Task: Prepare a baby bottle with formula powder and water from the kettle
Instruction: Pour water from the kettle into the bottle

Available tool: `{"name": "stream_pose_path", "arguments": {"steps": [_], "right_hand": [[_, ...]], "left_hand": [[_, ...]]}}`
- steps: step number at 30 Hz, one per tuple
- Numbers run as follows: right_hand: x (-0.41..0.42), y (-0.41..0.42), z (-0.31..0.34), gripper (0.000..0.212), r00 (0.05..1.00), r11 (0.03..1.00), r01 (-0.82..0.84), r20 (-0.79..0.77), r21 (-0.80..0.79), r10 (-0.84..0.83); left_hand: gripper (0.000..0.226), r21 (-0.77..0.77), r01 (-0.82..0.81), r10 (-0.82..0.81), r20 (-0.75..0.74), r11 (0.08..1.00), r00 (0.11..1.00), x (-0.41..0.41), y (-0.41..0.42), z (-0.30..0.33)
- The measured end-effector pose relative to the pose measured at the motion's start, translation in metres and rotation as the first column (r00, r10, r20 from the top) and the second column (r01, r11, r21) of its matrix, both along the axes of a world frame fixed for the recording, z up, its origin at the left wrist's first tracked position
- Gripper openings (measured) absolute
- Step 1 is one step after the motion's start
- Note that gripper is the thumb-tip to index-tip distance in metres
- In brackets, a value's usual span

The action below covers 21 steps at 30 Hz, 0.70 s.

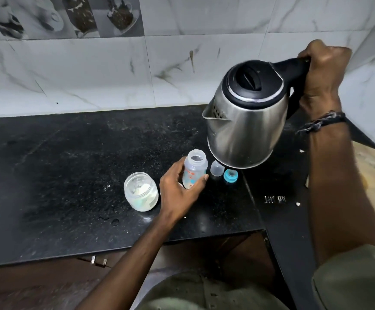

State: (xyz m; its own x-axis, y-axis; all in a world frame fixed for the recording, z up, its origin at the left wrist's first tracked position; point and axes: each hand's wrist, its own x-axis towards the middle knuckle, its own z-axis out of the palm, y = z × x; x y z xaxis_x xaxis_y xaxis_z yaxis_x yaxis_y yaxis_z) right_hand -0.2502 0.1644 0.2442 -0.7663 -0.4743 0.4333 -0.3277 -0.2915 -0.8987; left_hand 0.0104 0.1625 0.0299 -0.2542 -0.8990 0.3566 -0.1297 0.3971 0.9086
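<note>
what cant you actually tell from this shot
Head view only:
- Water level in the kettle: lid shut, steel wall opaque.
- Print on the bottle: too small, partly behind left hand fingers.
- Kettle handle: mostly wrapped by right hand.
- Wooden board: cut by the right edge.

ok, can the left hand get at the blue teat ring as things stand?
Probably not right away: the left hand is wrapped around the bottle, and the clear cap and the raised kettle crowd the blue teat ring. It would need to let go first.
</note>
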Motion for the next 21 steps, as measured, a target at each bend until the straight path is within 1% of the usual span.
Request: {"name": "stream_pose_path", "arguments": {"steps": [6, 10, 11, 16, 21], "right_hand": [[-0.005, 0.018, -0.009, 0.018, 0.995, 0.999, -0.017, -0.093, 0.05, 0.021], [-0.01, 0.025, -0.017, 0.038, 0.985, 0.998, -0.024, -0.17, 0.061, 0.035], [-0.01, 0.026, -0.018, 0.04, 0.981, 0.997, -0.033, -0.19, 0.063, 0.044], [-0.01, 0.029, -0.024, 0.04, 0.957, 0.992, -0.039, -0.279, 0.124, 0.073], [-0.011, 0.028, -0.026, 0.038, 0.93, 0.986, -0.017, -0.361, 0.163, 0.076]], "left_hand": [[0.052, 0.009, 0.031, -0.031, -0.027, 0.999, 0.999, 0.002, 0.005, 0.0], [0.052, 0.011, 0.05, -0.05, -0.021, 0.999, 0.999, 0.001, 0.009, 0.0], [0.052, 0.015, 0.056, -0.056, -0.022, 0.998, 0.998, 0.0, 0.01, 0.0], [0.045, 0.014, 0.108, -0.107, -0.034, 0.994, 0.994, -0.004, 0.015, 0.007], [0.047, -0.008, 0.138, -0.138, -0.036, 0.99, 0.99, -0.009, 0.019, 0.012]]}}
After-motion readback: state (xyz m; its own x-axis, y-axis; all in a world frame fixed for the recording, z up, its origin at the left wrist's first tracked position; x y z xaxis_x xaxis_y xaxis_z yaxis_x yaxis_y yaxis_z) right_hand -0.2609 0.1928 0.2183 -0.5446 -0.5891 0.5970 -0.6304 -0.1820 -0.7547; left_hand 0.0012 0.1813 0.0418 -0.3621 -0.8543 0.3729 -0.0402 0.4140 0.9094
